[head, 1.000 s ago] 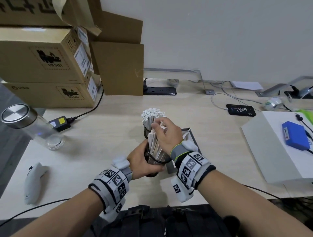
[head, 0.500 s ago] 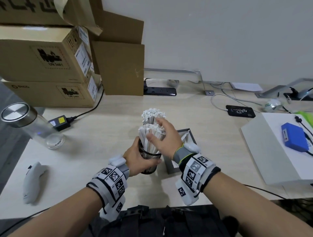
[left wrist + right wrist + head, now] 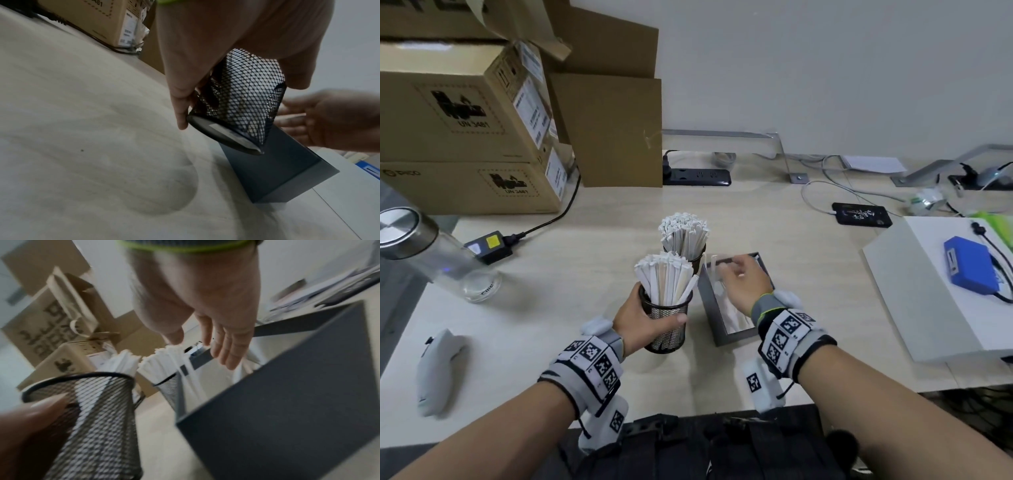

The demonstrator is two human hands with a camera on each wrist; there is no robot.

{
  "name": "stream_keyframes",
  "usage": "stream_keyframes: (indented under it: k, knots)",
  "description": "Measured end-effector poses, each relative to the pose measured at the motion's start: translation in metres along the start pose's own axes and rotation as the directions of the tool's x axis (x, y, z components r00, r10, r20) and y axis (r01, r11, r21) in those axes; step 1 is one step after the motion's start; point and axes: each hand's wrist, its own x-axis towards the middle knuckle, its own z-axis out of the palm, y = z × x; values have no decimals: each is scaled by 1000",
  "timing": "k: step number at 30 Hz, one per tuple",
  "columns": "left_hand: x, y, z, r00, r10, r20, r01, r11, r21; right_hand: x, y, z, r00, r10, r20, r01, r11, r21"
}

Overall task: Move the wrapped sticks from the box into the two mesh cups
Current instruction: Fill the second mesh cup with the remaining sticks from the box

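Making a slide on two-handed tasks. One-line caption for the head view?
Left hand grips the near mesh cup while the open right hand reaches over the grey box.

The near black mesh cup [image 3: 667, 320] is packed with upright white paper-wrapped sticks [image 3: 664, 279] and tilts, its base lifted off the tabletop. The far mesh cup [image 3: 693, 260], just behind it, stands equally full. Right of both, the open dark grey box [image 3: 726, 337] holds a few remaining wrapped sticks [image 3: 734, 313].
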Motion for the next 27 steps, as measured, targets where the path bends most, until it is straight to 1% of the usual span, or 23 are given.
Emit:
stream_keyframes:
  k: [1,3,5,7,8,10,12,14,15,16,19,23,25,26,27]
  knots:
    - [0,-1,-1,1000,-5,-12,5,1000,1,4,6,-4,997,66,45,-63,995,-78]
    - [1,-3,0,1000,-5,-21,5,1000,6,9,18,-6,980,156,120,-129,970,-208]
    - [4,-3,3,1000,2,-18,-2,1000,0,12,24,-2,966,187,177,-145,963,-228]
    - [4,-3,5,1000,12,-15,-12,1000,-5,10,23,3,969,141,205,-109,981,-160]
    - [5,-3,6,1000,17,-13,-17,1000,-3,12,22,4,974,107,199,-85,990,-116]
    - [7,-2,8,1000,23,-13,-23,1000,4,14,15,7,981,73,177,-64,996,-60]
    - [8,-3,7,1000,27,-9,-26,1000,12,15,7,12,977,61,202,-58,998,-20]
    - [11,-4,6,1000,21,-10,-21,1000,14,18,0,16,969,54,242,-41,998,-55]
    - [12,-5,5,1000,19,-13,-19,1000,15,19,-2,18,970,39,239,-17,995,-96]
    - [12,-6,5,1000,18,-17,-18,1000,17,20,-3,20,977,2,213,26,991,-129]
    - [13,-8,2,1000,13,-26,-12,1000,27,24,-5,23,991,-72,111,94,974,-206]
    - [17,-10,-1,999,13,-31,-12,999,34,28,-6,1,988,-153,31,155,933,-325]
    - [18,-10,0,999,10,-32,-9,1000,22,32,-6,-14,990,-141,20,135,890,-436]
    - [18,-10,1,999,9,-32,-8,1000,14,34,-6,-19,994,-101,30,102,857,-505]
    - [19,-10,2,999,9,-33,-9,1000,13,34,-6,-23,998,-34,56,60,828,-557]
